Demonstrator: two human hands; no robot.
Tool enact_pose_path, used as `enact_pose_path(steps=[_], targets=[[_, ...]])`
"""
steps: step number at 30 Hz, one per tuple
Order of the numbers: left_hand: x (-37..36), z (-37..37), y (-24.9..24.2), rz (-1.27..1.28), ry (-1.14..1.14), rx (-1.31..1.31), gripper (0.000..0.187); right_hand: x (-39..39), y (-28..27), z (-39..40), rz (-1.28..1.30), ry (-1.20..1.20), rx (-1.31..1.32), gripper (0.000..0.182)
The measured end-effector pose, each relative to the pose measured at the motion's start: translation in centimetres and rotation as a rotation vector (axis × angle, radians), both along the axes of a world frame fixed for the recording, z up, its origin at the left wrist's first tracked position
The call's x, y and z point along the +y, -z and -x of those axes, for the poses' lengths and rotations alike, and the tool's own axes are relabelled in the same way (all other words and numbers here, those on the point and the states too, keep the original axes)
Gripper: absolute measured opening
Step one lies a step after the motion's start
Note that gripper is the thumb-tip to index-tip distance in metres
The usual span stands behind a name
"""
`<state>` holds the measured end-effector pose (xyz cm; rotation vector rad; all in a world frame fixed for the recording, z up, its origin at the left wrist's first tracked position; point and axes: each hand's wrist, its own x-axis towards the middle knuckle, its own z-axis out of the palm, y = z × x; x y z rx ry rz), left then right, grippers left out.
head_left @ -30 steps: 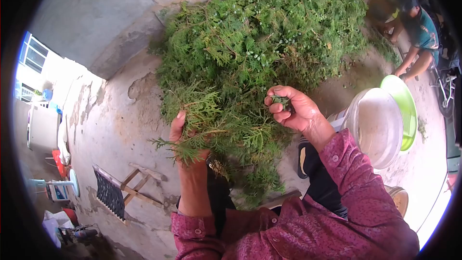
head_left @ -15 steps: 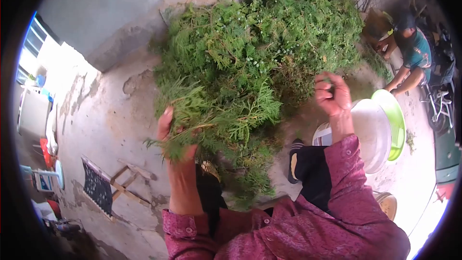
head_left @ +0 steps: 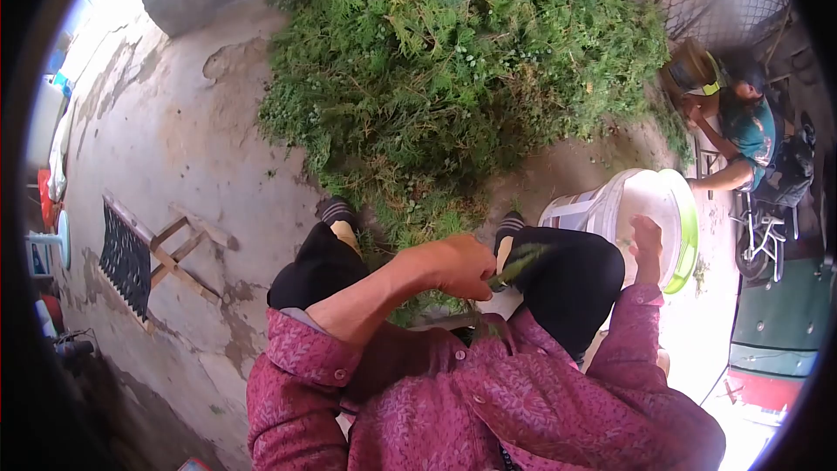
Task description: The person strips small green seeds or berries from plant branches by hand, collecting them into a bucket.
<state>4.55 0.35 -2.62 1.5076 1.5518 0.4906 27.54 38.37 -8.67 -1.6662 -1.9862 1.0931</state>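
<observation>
My left hand [head_left: 462, 267] is closed around a green conifer sprig [head_left: 523, 263], which sticks out to the right above my lap. Over the mouth of a white bucket [head_left: 580, 212], my right hand [head_left: 646, 237] reaches in with its fingers stretched out and somewhat blurred. I see nothing in that hand. A large pile of green conifer branches [head_left: 462, 61], some bearing small pale cones, lies on the floor in front of my feet.
A light green basin [head_left: 687, 235] stands against the bucket's far side. At the right, another person [head_left: 751, 131] bends near a brown container [head_left: 691, 70]. A folding stool [head_left: 129, 253] lies on the concrete floor at left.
My left hand has moved right and down to my lap; the large leafy branch it held has given way to a small sprig. My right hand has lowered to the bucket. The view has tilted down.
</observation>
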Motion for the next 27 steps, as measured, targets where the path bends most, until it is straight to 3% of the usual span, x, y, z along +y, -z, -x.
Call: enact_pose_path(steps=[1, 2, 4, 5, 6, 7, 9, 11, 13, 14, 16, 17, 18, 20, 22, 24, 27], targets=[[-0.1, 0.2, -0.1, 0.002, -0.002, -0.004, 0.033, 0.3, 0.5, -0.3, -0.172, -0.114, -0.212, 0.022], [-0.2, 0.8, -0.2, 0.021, -0.080, -0.003, 0.034, 0.9, 0.7, -0.4, -0.169, -0.115, -0.216, 0.022], [-0.6, 2.7, -1.3, -0.025, -0.218, 0.005, 0.038, 1.2, 0.0, 1.3, -0.412, -0.331, -0.170, 0.021], [-0.7, 3.7, -1.9, -0.100, -0.300, 0.013, 0.038, 1.1, -0.9, 2.3, -0.409, -0.335, -0.179, 0.021], [-0.8, 4.7, -2.7, -0.176, -0.383, 0.023, 0.038, -0.7, -3.6, 4.4, -0.251, -0.294, -0.130, 0.021], [-1.2, 5.7, -3.7, -0.216, -0.485, -0.069, 0.035, -2.2, -5.6, 6.5, -0.093, -0.251, -0.080, 0.021], [-1.7, 7.3, -4.0, -0.380, -0.665, -0.339, 0.028, -3.4, -6.8, 9.6, -0.113, -0.356, 0.158, 0.023], [-2.8, 8.5, -7.1, -0.398, -0.896, -0.559, 0.024, -5.7, -8.5, 13.5, -0.186, -0.595, 0.097, 0.020], [-3.7, 10.0, -7.1, -0.630, -1.038, -0.737, 0.023, -9.2, -7.9, 17.8, -0.423, -0.751, -0.051, 0.022], [-4.2, 10.6, -7.0, -0.628, -1.037, -0.738, 0.023, -12.4, -8.1, 19.8, -0.474, -0.837, -0.183, 0.024], [-5.6, 12.1, -6.7, -0.917, -1.172, -0.969, 0.025, -17.1, -5.0, 22.6, -0.329, -0.967, -0.271, 0.032], [-6.3, 12.7, -6.6, -0.912, -1.172, -0.969, 0.025, -18.6, -1.3, 23.3, -0.247, -1.047, -0.255, 0.034], [-7.2, 13.3, -6.5, -0.985, -1.229, -1.098, 0.023, -20.0, 1.8, 23.8, -0.336, -1.260, -0.355, 0.036], [-8.2, 14.2, -6.0, -1.055, -1.282, -1.225, 0.021, -23.0, 8.6, 23.5, -0.088, -1.412, -0.467, 0.046], [-9.1, 14.3, -5.3, -1.161, -1.469, -1.306, 0.021, -26.0, 14.1, 22.5, 0.048, -1.469, -0.589, 0.053], [-8.0, 13.4, -4.9, -1.079, -1.401, -1.282, 0.023, -27.9, 19.6, 20.8, 0.148, -1.421, -0.646, 0.062], [-5.9, 11.8, -5.3, -0.881, -1.343, -1.269, 0.027, -30.3, 19.5, 20.4, 0.172, -1.297, -0.756, 0.064]])
